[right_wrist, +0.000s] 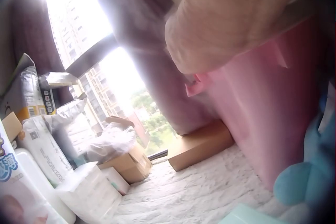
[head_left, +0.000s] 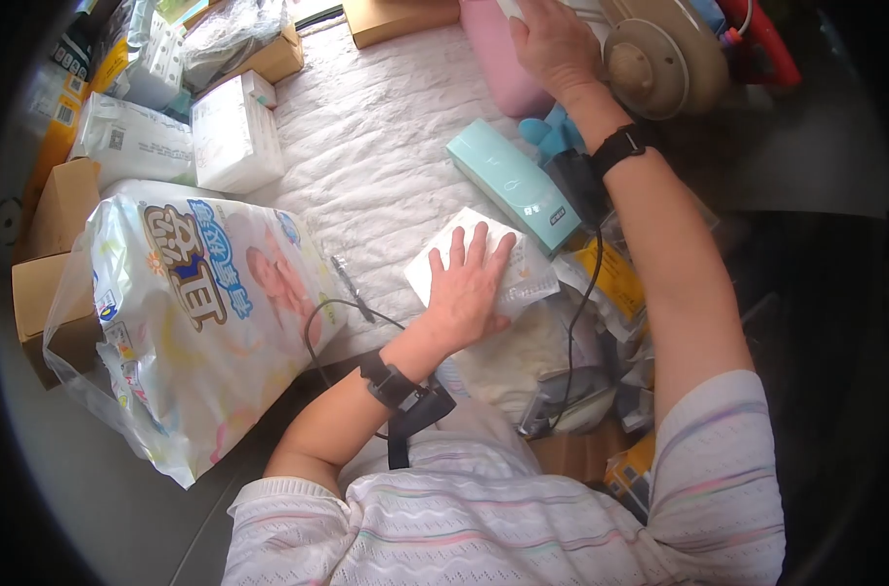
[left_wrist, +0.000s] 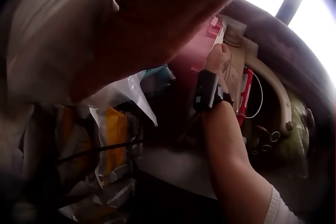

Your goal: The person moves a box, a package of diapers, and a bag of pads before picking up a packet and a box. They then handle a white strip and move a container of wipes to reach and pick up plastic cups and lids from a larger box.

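Observation:
My left hand (head_left: 467, 293) lies with spread fingers on a white square packet (head_left: 430, 244) with a clear plastic edge. The packet is on the pale quilted cover, beside a mint-green box (head_left: 513, 186). My right hand (head_left: 559, 49) reaches to the far side, at the top of a tall pink container (head_left: 498, 59). In the left wrist view that right hand (left_wrist: 218, 58) looks curled beside a white strip at the container's top. From the right wrist, the hand (right_wrist: 226, 24) covers part of the container's rim; its fingertips are hidden, so I cannot tell what it holds.
A big diaper pack (head_left: 190, 313) stands at the left, with white packs (head_left: 232, 132) and cartons (head_left: 54, 303) behind it. A beige round-lidded appliance (head_left: 650, 68) is beside my right forearm. Plastic-wrapped items (head_left: 552, 361) lie close to my body. Cables run from both wrists.

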The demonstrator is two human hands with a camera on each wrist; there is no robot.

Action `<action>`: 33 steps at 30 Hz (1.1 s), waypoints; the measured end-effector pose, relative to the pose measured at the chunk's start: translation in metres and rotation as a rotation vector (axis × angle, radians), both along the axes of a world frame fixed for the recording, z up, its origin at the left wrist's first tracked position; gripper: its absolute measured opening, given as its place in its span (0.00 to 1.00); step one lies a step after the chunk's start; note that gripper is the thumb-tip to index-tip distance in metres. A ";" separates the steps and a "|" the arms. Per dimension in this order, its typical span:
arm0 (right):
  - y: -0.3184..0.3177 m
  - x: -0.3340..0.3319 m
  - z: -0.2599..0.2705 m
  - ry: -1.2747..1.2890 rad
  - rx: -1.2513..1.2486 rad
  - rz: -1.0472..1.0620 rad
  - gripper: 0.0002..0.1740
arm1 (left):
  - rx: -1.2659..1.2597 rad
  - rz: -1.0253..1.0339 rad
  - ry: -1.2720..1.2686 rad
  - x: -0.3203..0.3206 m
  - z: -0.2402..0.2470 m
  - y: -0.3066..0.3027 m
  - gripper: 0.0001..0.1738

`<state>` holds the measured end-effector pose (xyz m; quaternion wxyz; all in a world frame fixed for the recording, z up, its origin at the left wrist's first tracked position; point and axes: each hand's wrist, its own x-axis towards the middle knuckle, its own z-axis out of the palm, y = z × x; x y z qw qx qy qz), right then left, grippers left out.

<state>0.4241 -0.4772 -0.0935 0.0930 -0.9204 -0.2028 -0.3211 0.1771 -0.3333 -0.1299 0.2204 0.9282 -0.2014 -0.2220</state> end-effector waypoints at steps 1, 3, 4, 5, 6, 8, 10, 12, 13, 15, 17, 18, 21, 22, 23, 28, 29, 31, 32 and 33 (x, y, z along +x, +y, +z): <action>0.000 0.003 -0.004 -0.002 0.000 -0.002 0.18 | 0.000 -0.002 -0.002 0.002 0.001 0.001 0.62; 0.002 0.007 -0.009 0.004 -0.097 -0.134 0.20 | 0.031 -0.009 0.059 0.008 0.004 0.003 0.61; 0.001 0.008 -0.010 0.003 -0.098 -0.135 0.20 | 0.030 -0.009 0.059 0.013 0.007 0.005 0.61; 0.000 0.009 -0.011 0.002 -0.095 -0.128 0.20 | -0.078 0.015 0.096 0.018 0.010 0.009 0.61; 0.000 0.009 -0.012 0.000 -0.092 -0.121 0.20 | -0.185 0.039 0.133 0.024 0.011 0.012 0.61; 0.000 0.010 -0.013 -0.022 -0.080 -0.111 0.20 | -0.267 0.035 0.030 0.037 0.008 0.017 0.57; -0.001 0.009 -0.012 -0.054 -0.066 -0.097 0.20 | -0.384 0.079 0.245 0.059 0.012 0.020 0.52; 0.000 0.006 -0.006 0.068 -0.089 -0.115 0.19 | -0.421 0.063 0.240 0.081 0.013 0.025 0.48; 0.000 0.005 -0.005 0.076 -0.087 -0.115 0.19 | -0.434 0.069 0.361 0.093 0.011 0.027 0.46; 0.001 0.004 -0.003 0.039 -0.066 -0.092 0.19 | -0.454 0.052 0.426 0.114 0.003 0.030 0.41; 0.000 0.003 -0.002 0.032 -0.039 -0.065 0.19 | -0.398 -0.009 0.311 0.137 -0.016 0.031 0.39; 0.000 0.003 -0.002 0.020 -0.035 -0.058 0.19 | -0.340 -0.074 0.213 0.150 -0.023 0.031 0.38; 0.000 0.004 -0.003 0.079 -0.041 -0.069 0.20 | -0.024 -0.143 0.114 0.175 -0.025 0.016 0.47; -0.001 0.004 -0.004 0.066 -0.046 -0.071 0.20 | 0.114 -0.173 0.012 0.181 -0.028 0.009 0.51; -0.001 0.005 -0.005 0.054 -0.051 -0.074 0.20 | 0.228 -0.225 0.049 0.189 -0.040 -0.003 0.59; 0.000 0.001 0.000 0.073 -0.044 -0.071 0.20 | 0.316 -0.433 -0.117 0.190 -0.061 -0.028 0.62; 0.001 0.000 0.001 0.090 -0.034 -0.070 0.21 | 0.313 -0.461 -0.126 0.192 -0.064 -0.030 0.61; 0.001 -0.001 0.003 0.096 -0.036 -0.076 0.21 | 0.289 -0.510 -0.156 0.199 -0.067 -0.031 0.59; 0.002 -0.001 0.003 0.106 -0.037 -0.083 0.21 | 0.290 -0.508 -0.155 0.203 -0.069 -0.032 0.59; 0.002 -0.001 0.002 0.107 -0.036 -0.080 0.21 | 0.308 -0.518 -0.098 0.207 -0.069 -0.032 0.57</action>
